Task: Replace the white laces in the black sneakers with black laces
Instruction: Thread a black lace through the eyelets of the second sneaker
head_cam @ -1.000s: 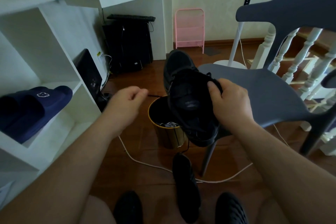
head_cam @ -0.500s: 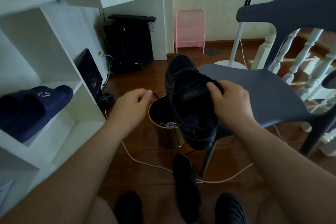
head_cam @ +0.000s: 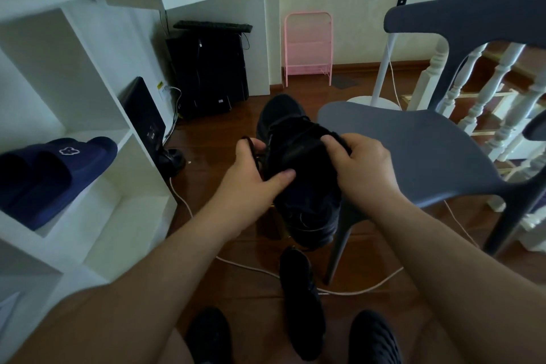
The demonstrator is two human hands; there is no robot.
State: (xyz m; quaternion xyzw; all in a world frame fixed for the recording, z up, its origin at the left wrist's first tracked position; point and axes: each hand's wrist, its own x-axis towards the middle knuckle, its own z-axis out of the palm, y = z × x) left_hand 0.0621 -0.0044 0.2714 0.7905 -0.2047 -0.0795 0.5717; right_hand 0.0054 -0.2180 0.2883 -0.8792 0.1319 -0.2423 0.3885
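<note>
I hold a black sneaker [head_cam: 304, 186] in the air, toe pointing away from me, in front of the grey chair. My left hand [head_cam: 254, 174] grips its left side, thumb lying across the tongue, and a loop of black lace [head_cam: 251, 142] runs over its fingers. My right hand [head_cam: 363, 165] grips the right side of the sneaker's collar, fingers curled over the edge. A second black sneaker [head_cam: 301, 304] lies on the floor below, toe towards me. The bin that held the white laces is hidden behind the held sneaker.
A grey plastic chair [head_cam: 428, 151] stands right of my hands. White shelves [head_cam: 97, 156] on the left hold navy slippers [head_cam: 53, 168]. A white cable [head_cam: 242, 266] crosses the wooden floor. My black-socked feet [head_cam: 372, 337] are at the bottom. A fan stand and stair railing stand behind.
My left hand, which pulled the black lace out to the left, has come back to the sneaker and now grips its side. The sneaker has lowered slightly, covering the bin.
</note>
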